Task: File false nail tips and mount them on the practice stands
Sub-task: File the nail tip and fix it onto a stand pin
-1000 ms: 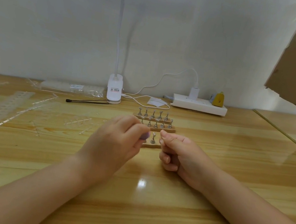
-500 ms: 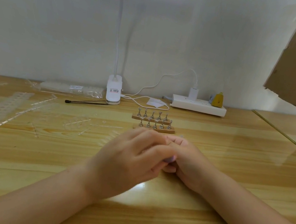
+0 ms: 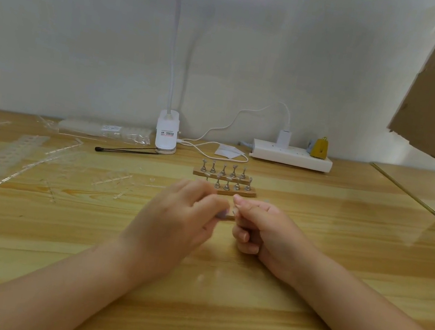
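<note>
Now both hands meet low over the desk (image 3: 28, 234): left hand (image 3: 173, 220) pinches a small lilac file (image 3: 222, 214), right hand (image 3: 260, 228) pinches the hardly visible tip. Short, light strokes seem best; stands (image 3: 225, 181) wait just behind.

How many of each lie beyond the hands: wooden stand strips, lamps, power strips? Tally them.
Wooden stand strips: 2
Lamp: 1
Power strip: 1
Total: 4
</note>
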The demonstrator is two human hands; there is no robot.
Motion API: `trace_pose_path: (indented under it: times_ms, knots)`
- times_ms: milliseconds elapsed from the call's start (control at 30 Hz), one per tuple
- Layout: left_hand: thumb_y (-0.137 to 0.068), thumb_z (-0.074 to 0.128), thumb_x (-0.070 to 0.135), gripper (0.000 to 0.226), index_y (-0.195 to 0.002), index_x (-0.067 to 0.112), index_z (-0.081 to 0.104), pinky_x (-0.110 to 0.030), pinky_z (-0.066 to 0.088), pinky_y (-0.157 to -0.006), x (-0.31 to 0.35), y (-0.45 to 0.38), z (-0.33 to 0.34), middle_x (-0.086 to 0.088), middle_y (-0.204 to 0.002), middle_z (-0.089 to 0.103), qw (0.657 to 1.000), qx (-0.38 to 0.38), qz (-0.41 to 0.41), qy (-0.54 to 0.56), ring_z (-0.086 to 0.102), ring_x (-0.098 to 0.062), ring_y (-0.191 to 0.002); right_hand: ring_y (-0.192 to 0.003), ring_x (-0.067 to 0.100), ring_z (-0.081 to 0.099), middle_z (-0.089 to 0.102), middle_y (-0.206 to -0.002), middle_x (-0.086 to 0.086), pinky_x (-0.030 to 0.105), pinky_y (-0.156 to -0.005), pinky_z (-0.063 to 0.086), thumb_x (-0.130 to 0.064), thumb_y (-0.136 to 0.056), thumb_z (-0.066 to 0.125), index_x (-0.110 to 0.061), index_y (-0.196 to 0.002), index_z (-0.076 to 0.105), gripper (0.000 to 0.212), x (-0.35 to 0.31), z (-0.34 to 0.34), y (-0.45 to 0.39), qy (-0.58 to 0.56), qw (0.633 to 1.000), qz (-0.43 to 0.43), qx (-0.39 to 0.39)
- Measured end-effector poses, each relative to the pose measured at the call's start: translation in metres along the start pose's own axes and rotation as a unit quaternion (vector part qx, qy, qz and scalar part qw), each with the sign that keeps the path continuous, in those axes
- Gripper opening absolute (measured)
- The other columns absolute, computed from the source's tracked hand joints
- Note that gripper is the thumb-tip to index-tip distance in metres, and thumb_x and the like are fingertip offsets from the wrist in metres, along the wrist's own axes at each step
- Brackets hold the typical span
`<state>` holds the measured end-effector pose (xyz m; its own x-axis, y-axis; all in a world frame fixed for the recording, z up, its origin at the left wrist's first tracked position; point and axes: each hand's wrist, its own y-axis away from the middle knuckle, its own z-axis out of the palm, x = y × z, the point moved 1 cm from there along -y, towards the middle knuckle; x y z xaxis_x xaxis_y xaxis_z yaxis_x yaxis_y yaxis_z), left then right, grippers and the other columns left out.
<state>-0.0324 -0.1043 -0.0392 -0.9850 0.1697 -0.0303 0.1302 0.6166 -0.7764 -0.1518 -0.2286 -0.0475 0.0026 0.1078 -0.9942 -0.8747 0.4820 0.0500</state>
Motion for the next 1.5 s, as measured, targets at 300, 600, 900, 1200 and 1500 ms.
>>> trace_pose_path:
  times_ms: [300,600,900,1200,1500]
  knots:
    - [-0.085,0.068,0.007,0.006,-0.085,0.002,0.070,-0.033,0.052,-0.064,0.003,-0.001,0.004,-0.009,-0.081,0.062,0.999,-0.007,0.015,0.031,0.059,-0.022,-0.069,-0.049,0.007,0.040,0.040,-0.057,-0.003,0.018,-0.041,0.027,-0.026,-0.094,0.055,-0.008,-0.073,0.053,0.027,0.001,0.001,-0.001,-0.010,1.000,-0.004,0.013]
    - [-0.085,0.065,0.009,0.010,-0.085,0.000,0.070,-0.033,0.052,-0.062,0.010,-0.004,0.000,-0.009,-0.080,0.063,0.998,0.012,0.037,0.046,0.061,-0.021,-0.068,-0.049,0.007,0.040,0.051,-0.058,-0.006,0.017,-0.041,0.029,-0.032,-0.081,0.063,-0.011,-0.074,0.058,0.023,0.000,0.003,0.001,-0.006,1.000,-0.020,0.005]
    - [-0.083,0.068,0.008,0.018,-0.098,0.010,0.057,-0.029,0.052,-0.067,0.005,-0.002,-0.001,-0.007,-0.082,0.062,0.995,0.033,0.031,0.086,0.060,-0.017,-0.072,-0.050,0.007,0.039,0.048,-0.057,-0.006,0.017,-0.042,0.028,-0.034,-0.081,0.063,-0.011,-0.075,0.057,0.024,0.000,0.002,0.001,-0.005,1.000,-0.017,0.003]
    - [-0.084,0.066,0.010,0.012,-0.087,-0.002,0.067,-0.036,0.053,-0.061,-0.015,0.003,-0.004,-0.007,-0.081,0.062,0.998,0.031,-0.036,0.050,0.062,-0.020,-0.071,-0.048,0.005,0.043,0.047,-0.051,-0.010,0.018,-0.041,0.028,-0.035,-0.080,0.064,-0.010,-0.082,0.059,0.026,0.001,0.003,-0.002,-0.013,0.999,0.002,0.038]
    - [-0.078,0.072,0.000,0.016,-0.093,0.004,0.067,-0.031,0.052,-0.069,-0.016,0.007,0.006,-0.001,-0.085,0.061,0.993,0.045,-0.059,0.092,0.059,-0.013,-0.077,-0.045,0.010,0.042,0.039,-0.053,-0.002,0.019,-0.036,0.029,-0.029,-0.097,0.051,-0.010,-0.071,0.064,0.035,0.001,0.002,-0.006,-0.117,0.989,0.020,0.086]
